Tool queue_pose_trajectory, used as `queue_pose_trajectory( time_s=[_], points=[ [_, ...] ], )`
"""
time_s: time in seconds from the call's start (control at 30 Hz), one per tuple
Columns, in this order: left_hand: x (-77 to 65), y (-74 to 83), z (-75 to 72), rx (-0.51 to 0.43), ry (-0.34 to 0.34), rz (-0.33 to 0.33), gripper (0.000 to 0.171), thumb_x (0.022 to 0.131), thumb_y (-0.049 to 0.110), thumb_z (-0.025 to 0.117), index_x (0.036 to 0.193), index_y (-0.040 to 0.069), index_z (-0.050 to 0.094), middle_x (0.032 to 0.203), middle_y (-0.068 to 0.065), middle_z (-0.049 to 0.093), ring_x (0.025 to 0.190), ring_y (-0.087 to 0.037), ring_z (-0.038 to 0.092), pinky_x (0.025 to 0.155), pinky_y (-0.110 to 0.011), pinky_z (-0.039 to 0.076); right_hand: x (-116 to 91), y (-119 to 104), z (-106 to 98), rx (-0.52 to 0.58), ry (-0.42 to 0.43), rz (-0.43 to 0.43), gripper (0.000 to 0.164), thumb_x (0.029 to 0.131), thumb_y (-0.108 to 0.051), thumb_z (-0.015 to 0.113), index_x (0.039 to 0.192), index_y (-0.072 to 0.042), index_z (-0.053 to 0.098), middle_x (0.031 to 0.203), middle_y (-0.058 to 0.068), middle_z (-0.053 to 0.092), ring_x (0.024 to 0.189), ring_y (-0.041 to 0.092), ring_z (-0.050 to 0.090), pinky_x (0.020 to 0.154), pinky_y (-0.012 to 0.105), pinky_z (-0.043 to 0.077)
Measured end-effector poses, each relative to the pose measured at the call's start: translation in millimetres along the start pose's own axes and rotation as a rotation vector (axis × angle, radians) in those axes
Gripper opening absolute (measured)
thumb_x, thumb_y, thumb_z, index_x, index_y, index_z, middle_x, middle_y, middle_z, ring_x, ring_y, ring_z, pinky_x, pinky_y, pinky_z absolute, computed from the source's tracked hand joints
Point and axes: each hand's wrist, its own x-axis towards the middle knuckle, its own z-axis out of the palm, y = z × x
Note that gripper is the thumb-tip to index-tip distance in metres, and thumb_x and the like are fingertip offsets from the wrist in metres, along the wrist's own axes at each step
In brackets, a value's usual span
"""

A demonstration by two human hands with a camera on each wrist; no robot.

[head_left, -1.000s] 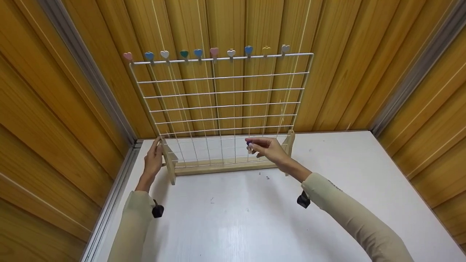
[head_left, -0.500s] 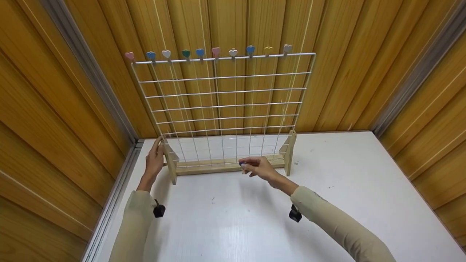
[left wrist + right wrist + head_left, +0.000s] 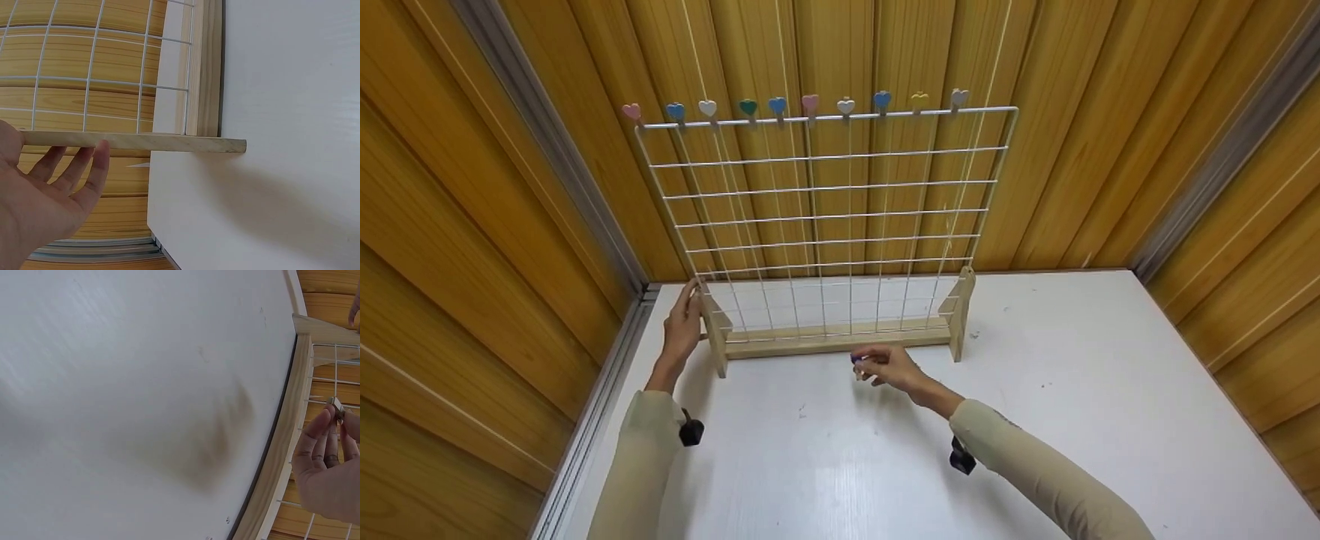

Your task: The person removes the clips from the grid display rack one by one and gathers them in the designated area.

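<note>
A white wire grid (image 3: 851, 184) stands upright in a wooden stand (image 3: 802, 348). Heart-topped mini clothespins in several colours, such as a green one (image 3: 748, 107) and a white one (image 3: 846, 106), line its top bar. My left hand (image 3: 682, 328) holds the stand's left side support (image 3: 169, 142) near its top; the left wrist view shows fingers on its outer side, the thumb mostly hidden. In front of the base rail, above the table, my right hand (image 3: 894, 367) pinches a small clothespin (image 3: 337, 406) with a dark blue top between thumb and fingertips. The fingers partly cover it.
The white table (image 3: 825, 465) spreads in front of the stand, with small dark marks on it. Yellow wood-look panels (image 3: 1072, 150) rise behind and at both sides. A metal rail (image 3: 592, 397) runs along the table's left edge.
My right hand has come down and toward me with the clothespin, from in front of the lower grid to below the base rail. My left hand stays at the side support.
</note>
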Motion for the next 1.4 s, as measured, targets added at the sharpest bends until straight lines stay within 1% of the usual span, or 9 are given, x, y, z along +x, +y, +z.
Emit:
queue_pose_trajectory(
  time_s=[0.13, 0.3, 0.37, 0.57, 0.7, 0.9, 1.13, 1.3, 1.4],
  points=[
    [-0.5, 0.3, 0.0, -0.002, 0.002, 0.007, 0.053, 0.114, 0.036, 0.025, 0.166, 0.024, 0.019, 0.157, -0.025, 0.042, 0.139, -0.041, 0.047, 0.096, -0.049, 0.060, 0.1, 9.5, 1.9, -0.008, 0.001, 0.007, 0.032, 0.100, -0.008, 0.065, 0.128, 0.010, 0.064, 0.106, 0.026, 0.074, 0.092, 0.025, 0.073, 0.075, 0.028, 0.060],
    [-1.5, 0.9, 0.5, -0.012, 0.012, 0.017, 0.053, 0.114, 0.035, 0.026, 0.165, 0.023, 0.019, 0.157, -0.024, 0.042, 0.138, -0.040, 0.049, 0.096, -0.051, 0.059, -0.4, 20.8, 2.9, 0.012, -0.018, 0.018, 0.034, 0.100, -0.005, 0.063, 0.128, 0.015, 0.061, 0.110, 0.032, 0.071, 0.090, 0.021, 0.071, 0.079, 0.035, 0.061],
    [-1.7, 0.0, 0.4, -0.011, 0.011, 0.020, 0.053, 0.114, 0.035, 0.026, 0.165, 0.022, 0.019, 0.158, -0.023, 0.042, 0.138, -0.040, 0.049, 0.096, -0.052, 0.058, -0.3, 25.1, 3.8, 0.007, -0.018, 0.021, 0.034, 0.100, -0.004, 0.064, 0.127, 0.015, 0.062, 0.111, 0.034, 0.070, 0.088, 0.019, 0.070, 0.077, 0.034, 0.061],
    [-3.2, -1.4, -0.1, -0.006, 0.012, 0.017, 0.054, 0.114, 0.037, 0.025, 0.166, 0.021, 0.018, 0.159, -0.022, 0.041, 0.138, -0.039, 0.048, 0.096, -0.049, 0.059, -0.4, 35.1, 7.7, -0.040, 0.004, 0.024, 0.029, 0.099, -0.004, 0.065, 0.123, 0.012, 0.066, 0.105, 0.031, 0.072, 0.078, 0.015, 0.067, 0.064, 0.026, 0.054],
    [-3.9, -0.7, -0.3, -0.008, 0.018, 0.024, 0.054, 0.114, 0.037, 0.025, 0.165, 0.022, 0.019, 0.158, -0.024, 0.041, 0.138, -0.040, 0.048, 0.096, -0.050, 0.059, -0.2, 38.2, 10.0, -0.053, 0.026, 0.049, 0.028, 0.098, -0.004, 0.066, 0.122, 0.011, 0.067, 0.101, 0.027, 0.073, 0.073, 0.013, 0.063, 0.060, 0.024, 0.050],
    [-4.3, -1.0, 1.9, -0.002, 0.027, 0.037, 0.054, 0.114, 0.038, 0.024, 0.165, 0.022, 0.020, 0.159, -0.026, 0.039, 0.138, -0.044, 0.048, 0.092, -0.047, 0.061, -1.5, 41.9, 12.4, -0.073, 0.045, 0.055, 0.026, 0.097, -0.003, 0.066, 0.120, 0.011, 0.068, 0.096, 0.026, 0.073, 0.074, 0.013, 0.064, 0.061, 0.026, 0.053],
    [-1.9, 0.3, 4.7, -0.025, -0.003, 0.015, 0.053, 0.114, 0.035, 0.024, 0.166, 0.024, 0.017, 0.161, -0.023, 0.037, 0.141, -0.042, 0.046, 0.100, -0.054, 0.056, -1.3, 43.3, 13.6, -0.102, 0.104, 0.040, 0.023, 0.096, -0.002, 0.068, 0.116, 0.010, 0.070, 0.095, 0.025, 0.074, 0.074, 0.014, 0.068, 0.060, 0.028, 0.056],
    [-1.9, 0.1, 2.2, -0.007, -0.004, 0.024, 0.054, 0.114, 0.036, 0.023, 0.166, 0.023, 0.016, 0.161, -0.024, 0.037, 0.141, -0.044, 0.046, 0.099, -0.055, 0.057, 1.5, 43.5, 19.3, -0.111, 0.136, 0.049, 0.021, 0.095, -0.001, 0.069, 0.113, 0.010, 0.071, 0.092, 0.024, 0.076, 0.071, 0.016, 0.071, 0.057, 0.025, 0.057],
    [-1.7, 0.4, 2.1, 0.000, 0.001, 0.028, 0.054, 0.114, 0.036, 0.022, 0.166, 0.024, 0.016, 0.161, -0.024, 0.037, 0.141, -0.043, 0.046, 0.098, -0.055, 0.057, 2.8, 43.6, 20.8, -0.115, 0.141, 0.049, 0.021, 0.095, 0.000, 0.068, 0.113, 0.010, 0.071, 0.089, 0.025, 0.075, 0.068, 0.015, 0.070, 0.055, 0.025, 0.056]
  ],
)
